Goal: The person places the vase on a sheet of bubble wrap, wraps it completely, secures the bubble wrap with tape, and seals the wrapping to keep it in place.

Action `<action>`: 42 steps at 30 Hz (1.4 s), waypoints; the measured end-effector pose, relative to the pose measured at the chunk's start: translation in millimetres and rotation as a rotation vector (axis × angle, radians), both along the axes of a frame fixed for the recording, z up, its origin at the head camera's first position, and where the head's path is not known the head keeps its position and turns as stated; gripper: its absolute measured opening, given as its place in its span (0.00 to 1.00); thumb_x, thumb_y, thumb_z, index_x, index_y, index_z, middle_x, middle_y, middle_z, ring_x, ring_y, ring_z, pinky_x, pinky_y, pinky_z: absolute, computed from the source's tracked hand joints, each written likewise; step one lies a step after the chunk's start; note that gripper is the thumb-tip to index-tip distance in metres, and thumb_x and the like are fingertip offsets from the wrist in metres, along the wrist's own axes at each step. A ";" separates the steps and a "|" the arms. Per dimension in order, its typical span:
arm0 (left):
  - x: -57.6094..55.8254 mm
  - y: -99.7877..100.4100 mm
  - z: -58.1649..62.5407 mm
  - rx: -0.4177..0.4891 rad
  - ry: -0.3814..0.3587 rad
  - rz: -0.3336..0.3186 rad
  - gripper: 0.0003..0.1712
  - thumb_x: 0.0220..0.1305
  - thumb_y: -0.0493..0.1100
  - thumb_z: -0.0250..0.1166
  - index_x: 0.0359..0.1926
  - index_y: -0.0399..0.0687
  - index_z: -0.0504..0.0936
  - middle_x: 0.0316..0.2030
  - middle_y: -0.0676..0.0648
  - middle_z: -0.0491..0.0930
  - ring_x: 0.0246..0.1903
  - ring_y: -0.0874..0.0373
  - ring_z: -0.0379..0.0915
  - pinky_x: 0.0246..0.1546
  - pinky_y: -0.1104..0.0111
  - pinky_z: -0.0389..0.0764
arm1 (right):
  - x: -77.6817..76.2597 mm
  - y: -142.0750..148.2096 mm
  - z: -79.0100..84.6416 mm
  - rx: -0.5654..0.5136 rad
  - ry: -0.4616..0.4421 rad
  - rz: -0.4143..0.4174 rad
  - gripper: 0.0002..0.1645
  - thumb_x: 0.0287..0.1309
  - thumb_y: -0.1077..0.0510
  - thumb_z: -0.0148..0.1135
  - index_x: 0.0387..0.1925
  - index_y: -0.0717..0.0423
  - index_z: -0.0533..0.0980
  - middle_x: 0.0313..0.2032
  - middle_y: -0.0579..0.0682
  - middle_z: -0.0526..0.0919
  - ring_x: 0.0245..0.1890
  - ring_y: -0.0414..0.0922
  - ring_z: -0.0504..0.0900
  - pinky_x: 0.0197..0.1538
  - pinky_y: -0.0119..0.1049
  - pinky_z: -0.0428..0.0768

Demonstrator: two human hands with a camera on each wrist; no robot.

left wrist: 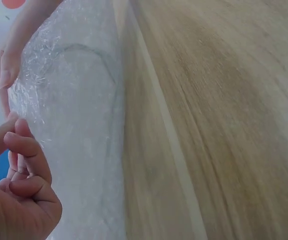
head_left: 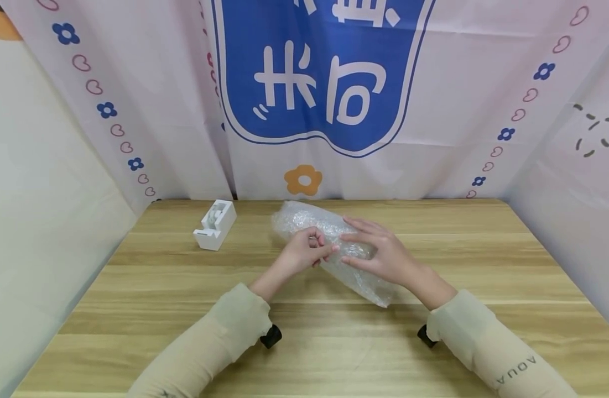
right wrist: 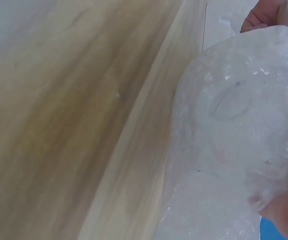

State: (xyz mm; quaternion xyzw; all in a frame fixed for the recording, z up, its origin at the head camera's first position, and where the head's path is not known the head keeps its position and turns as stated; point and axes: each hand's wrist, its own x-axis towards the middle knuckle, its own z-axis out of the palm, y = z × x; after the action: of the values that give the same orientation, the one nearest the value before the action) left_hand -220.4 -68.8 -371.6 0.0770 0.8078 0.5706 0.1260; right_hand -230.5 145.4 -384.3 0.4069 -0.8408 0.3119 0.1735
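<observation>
A bundle wrapped in clear bubble wrap (head_left: 366, 287) lies slantwise on the table, a curved outline showing faintly through it in both wrist views. My right hand (head_left: 391, 257) rests over its top with fingers spread, the fingertips on the plastic. From the left, my left hand (head_left: 304, 251) reaches over the bundle, fingers curled and thumb stretched toward the right fingertips. Nothing shows in the left hand's curled fingers (left wrist: 31, 150). In the right wrist view, a fingertip of the right hand (right wrist: 286, 212) presses a crease into the wrap.
A white tape dispenser (head_left: 215, 225) with a clear roll stands at the back left of the wooden table (head_left: 334, 348). Behind the table's far edge hangs a printed curtain (head_left: 259, 171). Pale walls flank both sides.
</observation>
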 end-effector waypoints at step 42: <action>10.2 -61.7 17.4 -0.162 0.117 -0.135 0.10 0.62 0.43 0.62 0.35 0.40 0.76 0.30 0.45 0.79 0.34 0.46 0.74 0.34 0.60 0.78 | 36.7 -15.8 38.5 0.546 -0.206 -0.361 0.53 0.55 0.24 0.40 0.72 0.51 0.47 0.71 0.51 0.47 0.63 0.61 0.59 0.50 0.61 0.71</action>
State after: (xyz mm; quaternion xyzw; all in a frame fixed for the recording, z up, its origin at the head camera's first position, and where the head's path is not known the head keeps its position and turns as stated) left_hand -210.2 -130.6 -354.3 0.1541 0.8502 0.4882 0.1229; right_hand -193.8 129.6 -345.8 0.2495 -0.9648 0.0789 0.0246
